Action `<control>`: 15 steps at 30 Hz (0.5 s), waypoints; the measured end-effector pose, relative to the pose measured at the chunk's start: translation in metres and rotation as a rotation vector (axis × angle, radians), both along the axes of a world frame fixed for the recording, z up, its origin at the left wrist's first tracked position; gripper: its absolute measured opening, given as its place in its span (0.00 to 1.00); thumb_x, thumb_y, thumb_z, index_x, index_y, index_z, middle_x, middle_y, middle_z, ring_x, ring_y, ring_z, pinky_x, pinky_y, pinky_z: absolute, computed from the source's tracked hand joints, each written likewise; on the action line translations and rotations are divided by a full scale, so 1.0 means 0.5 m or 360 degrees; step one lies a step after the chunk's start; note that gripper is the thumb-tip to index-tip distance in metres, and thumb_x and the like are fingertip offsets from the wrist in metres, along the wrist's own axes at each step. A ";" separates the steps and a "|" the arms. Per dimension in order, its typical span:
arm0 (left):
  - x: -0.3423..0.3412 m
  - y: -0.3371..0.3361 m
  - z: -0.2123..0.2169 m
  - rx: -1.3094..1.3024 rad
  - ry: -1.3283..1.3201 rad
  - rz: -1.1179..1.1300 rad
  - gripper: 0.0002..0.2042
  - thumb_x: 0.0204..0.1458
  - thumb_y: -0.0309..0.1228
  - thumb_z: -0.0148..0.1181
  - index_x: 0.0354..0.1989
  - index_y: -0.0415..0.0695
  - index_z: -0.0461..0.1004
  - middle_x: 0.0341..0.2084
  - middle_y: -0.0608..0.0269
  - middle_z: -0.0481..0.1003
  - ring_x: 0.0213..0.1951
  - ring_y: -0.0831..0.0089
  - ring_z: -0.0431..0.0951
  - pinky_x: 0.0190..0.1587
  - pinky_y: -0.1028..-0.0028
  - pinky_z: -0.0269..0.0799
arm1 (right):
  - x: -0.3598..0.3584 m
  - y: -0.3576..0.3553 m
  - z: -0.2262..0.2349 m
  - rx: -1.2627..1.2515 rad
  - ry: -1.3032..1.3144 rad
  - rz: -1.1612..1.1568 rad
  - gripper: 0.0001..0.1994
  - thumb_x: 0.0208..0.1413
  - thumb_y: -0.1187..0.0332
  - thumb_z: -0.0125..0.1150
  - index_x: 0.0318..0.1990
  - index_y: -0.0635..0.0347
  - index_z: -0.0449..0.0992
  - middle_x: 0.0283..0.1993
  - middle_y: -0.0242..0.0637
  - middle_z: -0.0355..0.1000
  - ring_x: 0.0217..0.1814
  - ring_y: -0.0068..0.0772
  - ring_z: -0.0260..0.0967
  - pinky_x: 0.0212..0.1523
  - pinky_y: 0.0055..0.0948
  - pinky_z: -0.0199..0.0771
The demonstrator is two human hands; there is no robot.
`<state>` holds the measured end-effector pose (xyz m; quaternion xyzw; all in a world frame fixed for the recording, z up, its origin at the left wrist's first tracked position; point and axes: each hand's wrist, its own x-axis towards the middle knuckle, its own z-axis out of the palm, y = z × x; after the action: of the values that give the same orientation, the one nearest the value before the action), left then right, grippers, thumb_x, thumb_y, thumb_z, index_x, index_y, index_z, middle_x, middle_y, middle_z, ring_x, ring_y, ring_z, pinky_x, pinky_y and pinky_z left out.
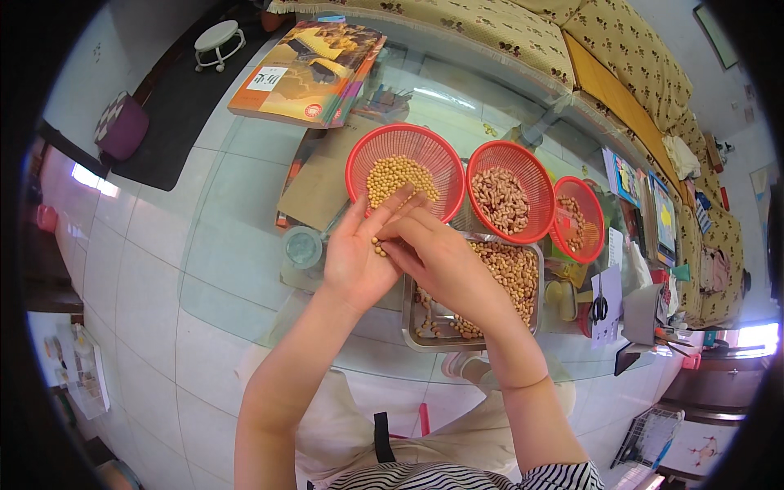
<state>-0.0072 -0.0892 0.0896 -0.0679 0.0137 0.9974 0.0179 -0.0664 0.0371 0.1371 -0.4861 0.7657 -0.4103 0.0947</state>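
Note:
My left hand (357, 265) is turned palm up with its fingers extended, and a few yellow soybeans (378, 248) lie in its palm. Over that palm bends my right hand (447, 257), thumb and fingers pinched together at the soybeans. The fingertips of both hands overlap the near rim of a red mesh basket (408, 140) with soybeans in it. Beneath my right forearm is a metal tray (408, 317) of mixed beans, partly hidden by the arm. A second red basket (503, 153) contains pinkish-brown beans or peanuts; a smaller red basket (594, 196) has some brown ones.
Books (302, 73) are stacked at the far left of the glass table (224, 220). A round glass jar (303, 247) stands beside my left wrist. Scissors (600, 307), papers and small containers crowd the right side. A patterned sofa (490, 37) runs along the back.

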 end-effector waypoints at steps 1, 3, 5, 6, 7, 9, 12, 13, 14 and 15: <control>-0.001 0.001 -0.002 -0.0001 0.0000 -0.0008 0.29 0.67 0.45 0.31 0.68 0.34 0.49 0.68 0.45 0.53 0.71 0.54 0.48 0.72 0.57 0.46 | -0.001 0.000 0.000 0.0002 0.0008 -0.0001 0.07 0.54 0.76 0.61 0.41 0.63 0.73 0.41 0.43 0.70 0.41 0.48 0.71 0.41 0.38 0.72; -0.003 0.002 -0.004 -0.0011 0.0006 -0.0001 0.29 0.67 0.44 0.32 0.68 0.33 0.50 0.66 0.44 0.55 0.70 0.54 0.51 0.71 0.58 0.48 | -0.001 0.000 0.000 -0.0001 0.0011 -0.0038 0.07 0.54 0.76 0.61 0.40 0.64 0.72 0.40 0.43 0.70 0.41 0.48 0.71 0.42 0.38 0.72; -0.002 -0.001 -0.013 0.0087 0.0031 -0.0006 0.28 0.67 0.42 0.33 0.67 0.33 0.51 0.64 0.44 0.57 0.68 0.55 0.55 0.70 0.59 0.51 | -0.002 -0.001 0.002 -0.0016 0.0001 -0.0105 0.07 0.54 0.76 0.61 0.41 0.64 0.73 0.40 0.43 0.71 0.41 0.47 0.71 0.42 0.37 0.72; -0.001 -0.007 -0.025 0.0190 0.0054 -0.0016 0.27 0.67 0.41 0.34 0.67 0.33 0.52 0.63 0.44 0.59 0.67 0.55 0.57 0.70 0.59 0.52 | -0.005 0.000 0.004 -0.0030 -0.0011 -0.0155 0.07 0.55 0.76 0.61 0.41 0.64 0.73 0.39 0.42 0.71 0.40 0.45 0.72 0.41 0.37 0.72; -0.002 -0.010 -0.026 0.0295 0.0078 -0.0027 0.26 0.67 0.39 0.35 0.66 0.32 0.53 0.61 0.44 0.61 0.66 0.55 0.59 0.69 0.60 0.54 | -0.010 0.001 0.006 -0.0043 -0.0022 -0.0205 0.07 0.55 0.76 0.60 0.41 0.64 0.73 0.39 0.42 0.71 0.39 0.44 0.72 0.41 0.36 0.72; -0.001 -0.011 -0.024 0.0186 -0.0026 -0.0003 0.24 0.66 0.37 0.37 0.63 0.31 0.56 0.58 0.47 0.64 0.63 0.57 0.62 0.67 0.61 0.57 | -0.026 0.014 0.011 -0.0041 -0.0032 -0.0320 0.07 0.56 0.76 0.59 0.41 0.64 0.71 0.39 0.45 0.71 0.41 0.47 0.72 0.40 0.39 0.72; -0.007 -0.009 -0.008 0.0150 -0.0181 0.0025 0.22 0.63 0.33 0.39 0.60 0.29 0.59 0.56 0.46 0.65 0.63 0.55 0.63 0.67 0.59 0.58 | -0.064 0.046 0.009 -0.0021 0.0103 -0.0590 0.06 0.56 0.76 0.58 0.40 0.65 0.71 0.39 0.47 0.72 0.42 0.48 0.72 0.41 0.39 0.72; -0.007 -0.010 -0.005 0.0155 -0.0236 0.0038 0.21 0.62 0.31 0.40 0.59 0.29 0.59 0.56 0.45 0.65 0.63 0.54 0.62 0.68 0.58 0.57 | -0.076 0.056 0.008 -0.0016 0.0169 -0.0691 0.06 0.56 0.77 0.58 0.40 0.65 0.71 0.39 0.47 0.72 0.41 0.47 0.73 0.41 0.39 0.72; -0.007 -0.011 -0.005 0.0153 -0.0225 0.0053 0.21 0.61 0.31 0.40 0.59 0.29 0.59 0.56 0.45 0.64 0.63 0.54 0.62 0.68 0.58 0.57 | -0.087 0.067 0.010 0.0002 0.0185 -0.0769 0.06 0.56 0.77 0.58 0.40 0.65 0.71 0.39 0.47 0.72 0.41 0.47 0.73 0.41 0.39 0.72; -0.006 -0.013 -0.007 0.0152 -0.0214 0.0067 0.21 0.61 0.31 0.41 0.59 0.28 0.59 0.57 0.45 0.63 0.64 0.53 0.61 0.68 0.58 0.56 | -0.097 0.078 0.014 0.0020 0.0201 -0.0847 0.06 0.55 0.77 0.58 0.40 0.65 0.72 0.39 0.46 0.72 0.41 0.47 0.73 0.41 0.39 0.72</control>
<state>-0.0102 -0.0959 0.0860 -0.1341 -0.0364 0.9903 0.0010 -0.1148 0.0761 0.1439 -0.2919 0.8735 -0.3847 -0.0614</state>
